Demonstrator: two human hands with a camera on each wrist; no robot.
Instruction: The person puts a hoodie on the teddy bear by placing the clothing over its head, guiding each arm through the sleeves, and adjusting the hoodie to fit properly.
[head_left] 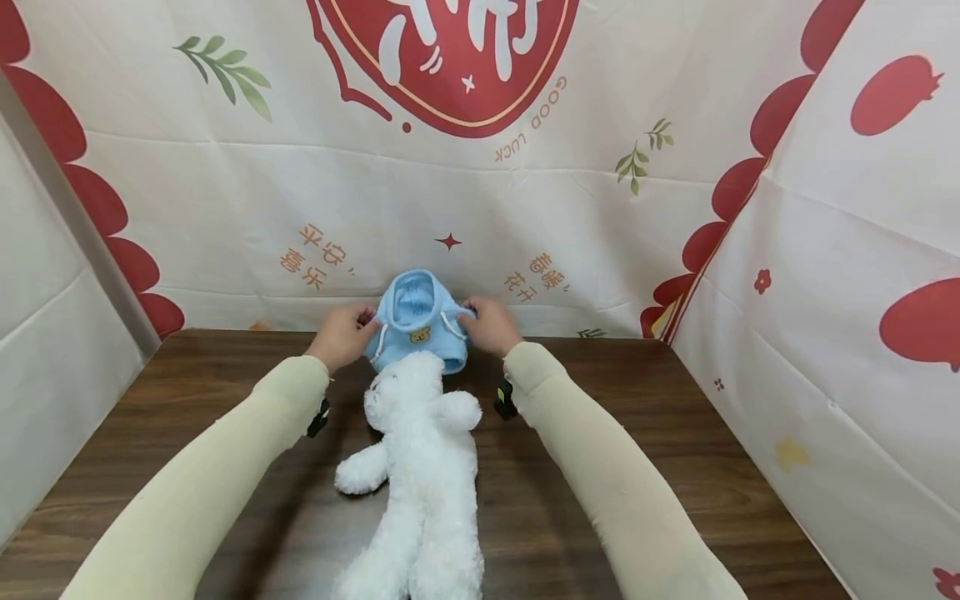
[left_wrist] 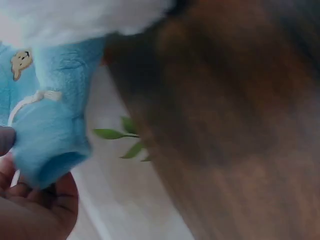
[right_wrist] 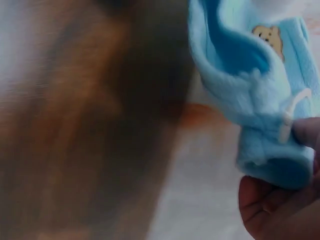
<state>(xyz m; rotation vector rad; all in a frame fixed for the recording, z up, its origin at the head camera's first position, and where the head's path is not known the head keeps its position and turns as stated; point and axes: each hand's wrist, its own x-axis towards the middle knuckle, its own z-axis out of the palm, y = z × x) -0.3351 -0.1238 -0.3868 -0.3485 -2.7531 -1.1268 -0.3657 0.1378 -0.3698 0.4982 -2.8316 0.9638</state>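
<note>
Blue hoodie (head_left: 441,335): your left hand (head_left: 345,335) and right hand (head_left: 491,325) each pinch a sleeve; white plush toy (head_left: 431,467) near.

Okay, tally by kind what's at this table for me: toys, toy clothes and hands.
Toys: 1, the white plush toy
Toy clothes: 1, the blue hoodie
Hands: 2, the left hand and right hand, each holding a hoodie sleeve
Total: 4
</note>
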